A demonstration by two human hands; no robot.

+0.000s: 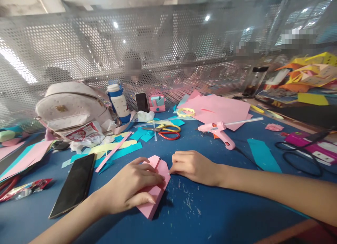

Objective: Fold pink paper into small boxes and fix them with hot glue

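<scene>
A folded pink paper piece (161,169), shaped like a shallow box with angled far corners, stands on the blue table in front of me. Over its top and left side lies my left hand (139,182), fingers bent across the paper and thumb along the near part. My right hand (191,165) is closed, its fingertips pinched at the paper's right edge. What lies under the left fingers is hidden. Beyond the hands are a pink glue gun (219,131) with a glue stick in its back and a pair of scissors (168,131) with red and yellow handles.
A black phone (75,184) lies by my left forearm. Blue and yellow paper strips (118,152), a backpack (71,100) and a bottle (118,101) are at the back left. Pink sheets (216,107) lie behind the glue gun. A purple power strip (313,147) with cables is at right.
</scene>
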